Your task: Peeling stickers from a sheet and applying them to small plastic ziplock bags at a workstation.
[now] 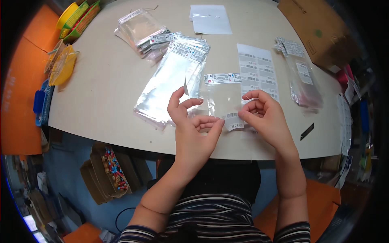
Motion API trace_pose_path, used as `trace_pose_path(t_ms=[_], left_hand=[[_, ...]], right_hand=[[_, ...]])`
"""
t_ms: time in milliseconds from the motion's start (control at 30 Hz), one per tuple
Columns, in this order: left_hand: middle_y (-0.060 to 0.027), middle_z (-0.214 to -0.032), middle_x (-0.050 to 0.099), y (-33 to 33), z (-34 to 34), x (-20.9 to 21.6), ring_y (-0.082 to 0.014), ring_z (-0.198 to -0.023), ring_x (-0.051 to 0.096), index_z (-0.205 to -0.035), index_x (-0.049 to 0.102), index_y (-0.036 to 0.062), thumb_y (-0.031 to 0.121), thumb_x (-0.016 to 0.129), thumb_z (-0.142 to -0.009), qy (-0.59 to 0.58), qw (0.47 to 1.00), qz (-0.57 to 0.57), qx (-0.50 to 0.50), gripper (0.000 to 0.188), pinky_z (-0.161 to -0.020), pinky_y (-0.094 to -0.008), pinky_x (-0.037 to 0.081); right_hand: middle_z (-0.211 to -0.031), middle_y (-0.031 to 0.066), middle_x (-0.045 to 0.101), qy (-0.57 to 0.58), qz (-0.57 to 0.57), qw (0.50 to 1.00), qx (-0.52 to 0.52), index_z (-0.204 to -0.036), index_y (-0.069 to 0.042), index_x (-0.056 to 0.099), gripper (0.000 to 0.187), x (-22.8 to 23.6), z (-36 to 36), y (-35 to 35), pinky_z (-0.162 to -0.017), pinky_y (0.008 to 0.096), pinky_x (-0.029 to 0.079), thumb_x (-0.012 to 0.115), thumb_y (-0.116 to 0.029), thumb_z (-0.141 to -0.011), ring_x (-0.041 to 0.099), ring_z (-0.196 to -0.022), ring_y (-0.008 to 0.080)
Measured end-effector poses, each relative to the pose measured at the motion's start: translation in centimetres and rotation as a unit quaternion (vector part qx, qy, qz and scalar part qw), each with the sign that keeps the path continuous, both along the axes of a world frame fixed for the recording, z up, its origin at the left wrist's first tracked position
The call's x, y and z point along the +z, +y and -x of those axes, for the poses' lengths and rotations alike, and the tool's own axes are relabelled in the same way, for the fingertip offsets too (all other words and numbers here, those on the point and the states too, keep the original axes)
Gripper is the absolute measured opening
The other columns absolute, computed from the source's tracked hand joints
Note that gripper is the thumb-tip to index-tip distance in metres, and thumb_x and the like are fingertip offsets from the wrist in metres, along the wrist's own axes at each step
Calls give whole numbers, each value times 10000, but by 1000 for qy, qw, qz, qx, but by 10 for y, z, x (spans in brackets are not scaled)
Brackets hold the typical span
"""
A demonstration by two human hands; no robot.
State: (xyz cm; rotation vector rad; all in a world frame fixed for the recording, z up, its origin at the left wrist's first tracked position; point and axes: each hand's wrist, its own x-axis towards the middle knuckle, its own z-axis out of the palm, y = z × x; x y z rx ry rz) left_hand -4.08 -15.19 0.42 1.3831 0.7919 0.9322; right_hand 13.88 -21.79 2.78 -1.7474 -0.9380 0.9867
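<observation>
A small white barcode label [233, 121] is stretched between my two hands near the table's front edge. The thumb and a finger of my left hand [192, 135] pinch its left end, and my right hand [269, 123] pinches the other. Another small label [186, 87] clings to my left index fingertip and stands up. Beneath the held label lies a clear plastic bag [223, 97] with a printed header strip. Partly under my right hand is a sheet of labels [258, 67]. Left of the clear bag, a pile of silvery bags [166, 81] lies fanned out.
More clear bags [142, 26] are stacked at the back left, and others [302, 75] at the right. White paper [210, 19] lies at the back. A cardboard box [316, 28] stands back right; baskets [65, 67] line the left edge. A dark strip [307, 131] lies front right.
</observation>
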Motion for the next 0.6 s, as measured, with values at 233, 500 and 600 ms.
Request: trace_pose_path(t_ms=[233,500,600], left_hand=[[-192,-1206,409,11,-11,-11,-191,-799,693,-1464,104,53,-98,652,-811,24,999,39,-15,865,-705,-246,557],[-152,-1189,434,17,-21,-18,-127,-794,671,-1457,133,104,-98,672,-795,139,989,-47,0,877,-623,-168,482],[-146,-1185,433,18,-23,-20,-129,-790,670,-1453,138,101,-97,672,-792,138,990,-22,-1,873,-619,-169,480]], right_hand=[[-813,-21,630,67,42,997,-12,-1091,-30,577,288,-6,-11,8,-630,154,428,700,-17,-831,552,-702,8],[-796,-30,604,87,35,995,-22,-1096,-7,572,298,-14,-16,11,-626,148,407,692,-1,-824,508,-685,3],[-795,-32,599,56,38,998,-19,-1104,-5,571,300,-17,-16,12,-626,149,396,689,0,-827,487,-680,2]])
